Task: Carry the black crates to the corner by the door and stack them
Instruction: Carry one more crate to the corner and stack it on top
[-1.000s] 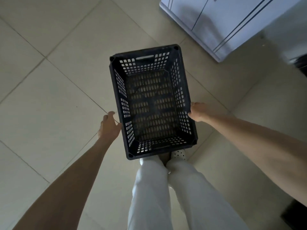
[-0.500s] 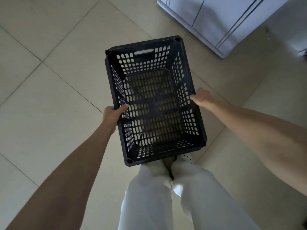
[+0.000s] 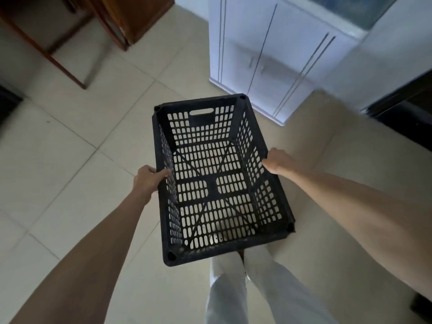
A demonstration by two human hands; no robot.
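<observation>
I have lifted the black crate (image 3: pixel 211 184) off the floor (image 3: pixel 70 160). A moment ago it sat down there with my hands only beside it. Now it is up in the air, in front of my legs (image 3: pixel 233 288).

From my head camera, my left hand (image 3: pixel 148 180) holds the rim of the left long side, with my fingers curled over the edge. My right hand (image 3: pixel 277 161) holds the rim of the right long side the same way, but most of those fingers are hidden behind the wall. I think I hold it in the middle of both sides so it stays flat and does not tip. The crate is empty, and I can see the floor through its holes.

A white cabinet (image 3: pixel 268 54) stands just past the far end of the crate, so I think I must turn or go round it. Brown wooden furniture (image 3: pixel 131 17) is far off at the top left. Something dark (image 3: pixel 409 113) is on the right. I cannot see the door or the corner yet.
</observation>
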